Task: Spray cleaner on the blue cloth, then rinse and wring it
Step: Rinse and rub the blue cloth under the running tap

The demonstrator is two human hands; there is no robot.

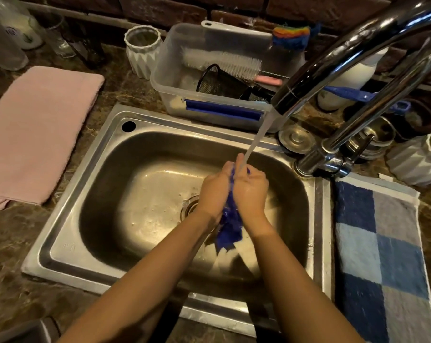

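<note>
Right over the basin of the steel sink (pixel 85 219), the left hand (pixel 215 186) and the right hand (pixel 250 191) are pressed together palm to palm, fingers curled round the blue cloth (pixel 230 227) bunched between them. Its loose wet end hangs out below the heels of the hands, above the sink floor, and a small fold shows at the fingertips. A stream of water (pixel 259 134) lands on the top of the grip, where the fingers meet. Just left of the hands and lower lies the drain (pixel 190 206). Right of the grip, a blue checked towel (pixel 382 243) lies flat beside the sink rim; well to the left lies a pink towel (pixel 36 132). Above and to the right curves the chrome faucet (pixel 333 63), its spout feeding the stream. Beyond the grip, behind the sink, stands a clear plastic bin (pixel 184 95) holding a white bottle brush (pixel 221 61) and a black mesh cup (pixel 216 81).
</note>
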